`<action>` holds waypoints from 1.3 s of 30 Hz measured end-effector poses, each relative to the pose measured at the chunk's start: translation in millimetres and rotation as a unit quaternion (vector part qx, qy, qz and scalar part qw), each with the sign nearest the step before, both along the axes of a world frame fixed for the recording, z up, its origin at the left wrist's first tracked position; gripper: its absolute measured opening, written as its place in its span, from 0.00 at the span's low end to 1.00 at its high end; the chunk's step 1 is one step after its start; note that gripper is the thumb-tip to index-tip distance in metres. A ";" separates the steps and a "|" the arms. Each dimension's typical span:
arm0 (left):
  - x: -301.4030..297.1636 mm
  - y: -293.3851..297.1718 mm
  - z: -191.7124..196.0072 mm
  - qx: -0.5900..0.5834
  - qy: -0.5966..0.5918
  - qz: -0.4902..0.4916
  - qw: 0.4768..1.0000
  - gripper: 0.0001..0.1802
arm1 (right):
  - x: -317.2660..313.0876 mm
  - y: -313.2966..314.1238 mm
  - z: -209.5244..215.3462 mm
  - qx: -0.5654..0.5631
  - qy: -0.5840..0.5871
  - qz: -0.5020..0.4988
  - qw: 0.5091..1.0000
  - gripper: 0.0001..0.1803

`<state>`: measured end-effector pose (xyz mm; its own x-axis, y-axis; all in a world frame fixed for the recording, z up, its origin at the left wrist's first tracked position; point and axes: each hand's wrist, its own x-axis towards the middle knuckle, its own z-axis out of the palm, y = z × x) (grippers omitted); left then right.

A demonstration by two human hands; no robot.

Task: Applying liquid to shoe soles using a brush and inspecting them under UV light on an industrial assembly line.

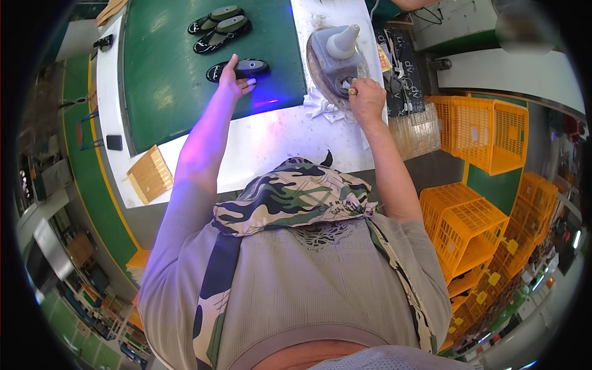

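My left hand (235, 82) reaches over the green work surface (166, 80), its fingers spread around the near side of a dark shoe (254, 66) with a grey insole. Two similar shoes, one nearer (223, 34) and one farther (216, 18), lie beyond it. My right hand (369, 98) is closed on a small tool with a short pale handle (353, 91), perhaps a brush; its tip is hard to make out. The tool is at a small round pot (343, 80) in a brown oval tray (317, 71). A translucent bottle with a cone-shaped nozzle (342, 43) stands in the same tray.
Crumpled white cloth or paper (324, 110) lies beside the tray. A wooden piece (150, 175) and a dark flat rectangular object (114, 142) rest on the table's left edge. Orange crates (465, 219) stand at the right. Part of another person's arm (412, 4) shows at the top.
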<state>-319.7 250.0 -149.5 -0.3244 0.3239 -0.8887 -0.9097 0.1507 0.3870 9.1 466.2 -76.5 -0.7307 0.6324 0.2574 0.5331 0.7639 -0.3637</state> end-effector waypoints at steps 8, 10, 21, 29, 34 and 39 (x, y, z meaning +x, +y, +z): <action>-1.9 -7.9 -55.6 -0.020 0.017 0.126 0.992 0.25 | -11.8 -6.7 2.6 0.012 -0.051 0.031 0.998 0.04; 7.8 -16.6 -52.5 0.031 0.028 0.144 0.989 0.22 | -10.4 -8.3 8.6 0.026 -0.044 0.040 0.998 0.05; 50.8 -82.3 -6.1 0.312 0.024 0.101 0.945 0.26 | 7.6 -0.5 18.8 -0.047 -0.052 0.030 0.997 0.07; 87.2 -66.5 84.2 0.338 0.020 0.169 0.926 0.23 | 29.8 25.4 -15.5 -0.332 0.021 -0.202 0.921 0.13; 95.5 -79.0 97.9 0.334 0.188 0.105 0.918 0.21 | 30.3 32.1 -13.0 -0.308 0.015 -0.185 0.933 0.14; 123.5 -79.4 152.3 0.246 0.439 -0.021 0.864 0.33 | 36.7 29.6 -7.9 -0.235 -0.070 -0.154 0.957 0.16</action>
